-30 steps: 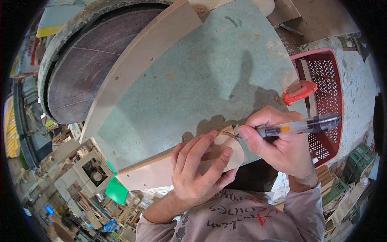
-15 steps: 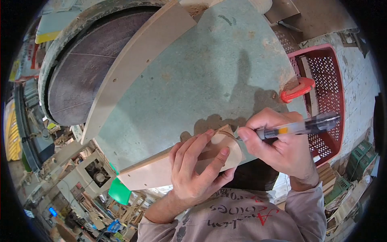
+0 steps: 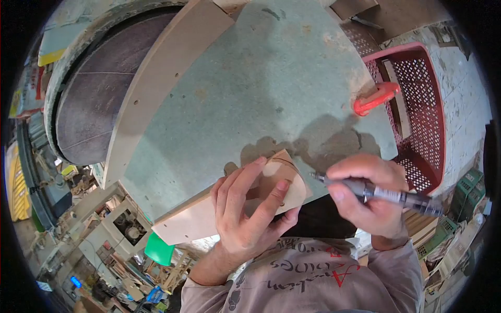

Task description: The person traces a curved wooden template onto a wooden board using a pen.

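Note:
My left hand [image 3: 250, 203] lies with fingers spread over a pale, round-ended wooden piece [image 3: 295, 190], pressing it onto the end of a wooden board [image 3: 190, 221]. The board's pointed corner [image 3: 283, 155] sticks out past the rounded edge, and a dark curved line shows there. In my right hand [image 3: 368, 193] is a pen [image 3: 389, 195] with a clear barrel and dark end. Its tip is just right of the wooden piece, apart from it. The board rests along the near edge of a grey-green worktable [image 3: 224, 120].
A large sanding disc [image 3: 99, 94] stands at the left, with a long curved wooden piece [image 3: 151, 78] in front of it. A red handle [image 3: 378, 99] sits at the table's right edge, beside a red perforated basket [image 3: 438, 125]. Wood scraps and tools clutter the lower left.
The pen has left the rounded edge, moving right and slightly down, and its back end now tilts lower. My left hand keeps holding the wooden piece. The view has shifted slightly.

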{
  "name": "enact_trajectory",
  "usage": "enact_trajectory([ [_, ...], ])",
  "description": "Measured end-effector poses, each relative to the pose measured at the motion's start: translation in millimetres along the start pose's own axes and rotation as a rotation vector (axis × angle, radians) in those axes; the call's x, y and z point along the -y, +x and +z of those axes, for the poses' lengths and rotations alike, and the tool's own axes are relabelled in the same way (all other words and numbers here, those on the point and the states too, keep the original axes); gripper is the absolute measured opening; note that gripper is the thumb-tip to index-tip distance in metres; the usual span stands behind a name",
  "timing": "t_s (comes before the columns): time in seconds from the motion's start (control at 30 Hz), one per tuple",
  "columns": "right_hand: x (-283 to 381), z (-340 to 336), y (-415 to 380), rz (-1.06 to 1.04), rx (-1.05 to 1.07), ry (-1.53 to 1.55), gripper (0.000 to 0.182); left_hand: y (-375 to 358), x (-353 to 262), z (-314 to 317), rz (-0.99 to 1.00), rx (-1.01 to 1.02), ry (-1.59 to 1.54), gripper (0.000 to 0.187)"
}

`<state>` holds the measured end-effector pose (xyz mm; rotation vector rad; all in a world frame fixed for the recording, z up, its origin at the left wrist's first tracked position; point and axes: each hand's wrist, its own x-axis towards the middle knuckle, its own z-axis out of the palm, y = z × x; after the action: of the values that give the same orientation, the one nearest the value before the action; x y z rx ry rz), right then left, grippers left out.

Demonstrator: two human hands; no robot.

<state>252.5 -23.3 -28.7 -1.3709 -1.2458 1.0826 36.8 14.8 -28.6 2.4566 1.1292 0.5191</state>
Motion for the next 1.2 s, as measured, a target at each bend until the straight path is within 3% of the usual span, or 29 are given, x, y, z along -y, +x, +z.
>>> enact_trajectory([
  [0.03,1.3,-1.3,-5.6,0.029,0.028,0.009,0.018,0.2,0.3,0.3,0.003,0.006,-0.003,0.06],
  [0.17,-13.0,14.6,-19.8,-0.22,-0.097,-0.071,0.023,1.3,0.5,-1.9,0.013,0.015,-0.021,0.06],
  [0.23,-12.8,18.7,-21.9,-0.225,-0.115,-0.099,0.028,1.3,0.4,-2.8,0.039,0.034,0.024,0.052],
  [0.47,-16.0,20.8,-22.3,-0.268,-0.123,-0.149,0.036,-0.8,2.6,-0.2,0.053,0.011,0.036,0.052],
  [0.87,-14.2,20.8,-20.6,-0.264,-0.107,-0.181,0.035,-1.2,3.0,-0.3,0.054,0.024,0.037,0.052],
  [0.93,-14.4,21.0,-21.0,-0.264,-0.106,-0.18,0.035,-2.5,3.2,1.2,0.041,-0.011,0.012,0.064],
  [1.03,-14.2,22.5,-21.1,-0.277,-0.114,-0.195,0.035,-1.8,2.9,1.9,0.042,-0.015,0.002,0.065],
  [1.2,-17.5,25.3,-25.7,-0.34,-0.129,-0.212,0.034,-0.3,1.7,-1.7,0.045,0.027,0.03,0.055],
])
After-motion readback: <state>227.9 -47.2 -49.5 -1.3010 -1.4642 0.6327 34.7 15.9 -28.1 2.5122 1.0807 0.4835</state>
